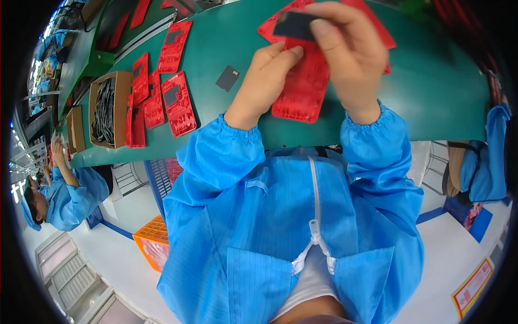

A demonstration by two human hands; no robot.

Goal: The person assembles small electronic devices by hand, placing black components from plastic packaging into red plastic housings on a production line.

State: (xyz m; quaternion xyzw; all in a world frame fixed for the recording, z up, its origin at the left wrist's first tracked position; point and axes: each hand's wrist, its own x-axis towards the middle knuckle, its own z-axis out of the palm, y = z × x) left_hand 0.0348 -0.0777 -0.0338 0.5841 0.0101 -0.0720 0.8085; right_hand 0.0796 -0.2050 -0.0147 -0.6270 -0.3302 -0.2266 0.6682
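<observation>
In front of me, my left hand (267, 81) pinches the edge of a red plastic shell (301, 86) between thumb and fingers. The shell is long, with moulded ribs and round outlines on its face. Above its far end, my right hand (353, 54) grips a flat black rectangular piece (294, 25) with thumb and fingers; motion blurs this hand slightly. Whether the black piece touches the shell, I cannot tell. Left of my left hand, a dark grey flat piece (228, 78) with a small light patch at one corner lies on the green table (216, 113).
Several red shells with dark patches (179, 103) lie to the left, some overlapping. Beyond them stands a cardboard box (123, 102) of black strips. More red shells (386, 32) lie behind my hands. A co-worker (75, 194) sits far left; an orange crate (151, 237) is on the floor.
</observation>
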